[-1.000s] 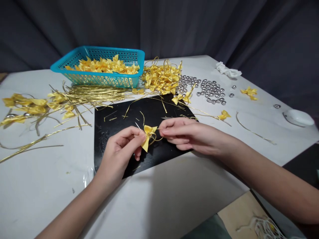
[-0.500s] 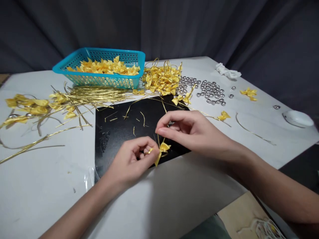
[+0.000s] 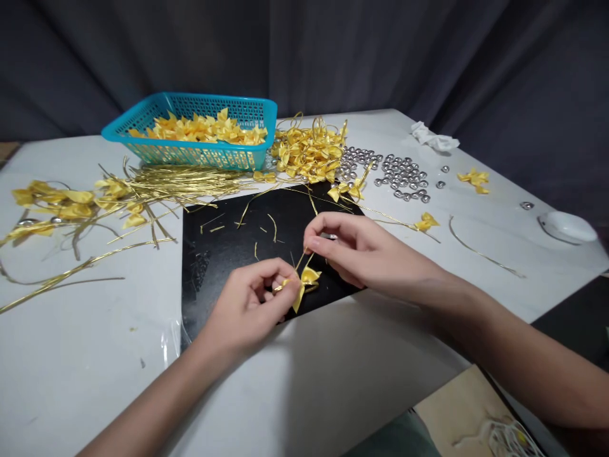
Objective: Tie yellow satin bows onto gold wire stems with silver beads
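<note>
Between the thumb and fingers of my left hand (image 3: 259, 295) is a yellow ribbon bow (image 3: 309, 279), its loops sticking out to the right of my fingertips. A thin gold cord (image 3: 301, 259) rises from the bow. My right hand (image 3: 349, 247), just above and to the right, pinches the upper part of this cord. Something small and silvery shows among my right fingers, too little of it to name. Both hands are over the front edge of a black mat (image 3: 228, 254), on which short gold cord scraps (image 3: 273, 227) lie.
Behind stands a blue basket (image 3: 190, 145) of yellow bows. Beside it are a heap of corded bows (image 3: 311, 149) and silver beads (image 3: 404, 174). A bundle of gold cords (image 3: 185, 181) lies at left. A white dish (image 3: 568, 227) and a crumpled white cloth (image 3: 434, 136) are at right.
My right hand has shifted slightly right, and the cord strands between the hands now show more plainly. My left hand and the bow have moved a little left and up.
</note>
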`<state>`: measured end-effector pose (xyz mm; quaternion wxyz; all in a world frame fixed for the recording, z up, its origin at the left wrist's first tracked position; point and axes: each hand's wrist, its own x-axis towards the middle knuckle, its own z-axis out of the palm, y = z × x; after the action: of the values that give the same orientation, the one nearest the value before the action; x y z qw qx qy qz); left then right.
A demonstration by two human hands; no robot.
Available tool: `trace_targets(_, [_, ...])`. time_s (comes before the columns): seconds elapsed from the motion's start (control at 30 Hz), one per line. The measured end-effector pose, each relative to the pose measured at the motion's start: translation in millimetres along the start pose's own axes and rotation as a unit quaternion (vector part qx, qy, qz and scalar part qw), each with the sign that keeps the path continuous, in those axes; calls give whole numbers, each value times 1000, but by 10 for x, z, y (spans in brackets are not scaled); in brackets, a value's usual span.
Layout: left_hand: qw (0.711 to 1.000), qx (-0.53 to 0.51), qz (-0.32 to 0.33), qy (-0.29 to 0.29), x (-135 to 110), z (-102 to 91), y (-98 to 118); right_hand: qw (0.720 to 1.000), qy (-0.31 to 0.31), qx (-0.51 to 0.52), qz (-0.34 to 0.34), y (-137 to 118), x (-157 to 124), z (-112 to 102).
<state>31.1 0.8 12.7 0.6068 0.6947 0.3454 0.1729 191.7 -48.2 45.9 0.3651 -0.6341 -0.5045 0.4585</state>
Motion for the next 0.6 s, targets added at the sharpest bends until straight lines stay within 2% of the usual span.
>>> trace_targets(0.17, [998, -17, 1, 66, 7, 1, 12, 977, -75, 180, 88, -77, -62, -39])
trace_targets(0.23, [996, -19, 3, 84, 4, -1, 19, 972, -88, 196, 96, -94, -83, -33])
trace_targets(0.4, [991, -34, 8, 127, -5, -15, 36, 998, -29, 19, 50, -100, -120, 40])
trace_targets(0.5, [990, -42, 8, 135, -3, -24, 27, 997, -10, -70, -2, -43, -116, 86])
trace_targets(0.6, [988, -55, 8, 142, 4, -25, 15, 993, 35, -97, -64, 31, -103, 117])
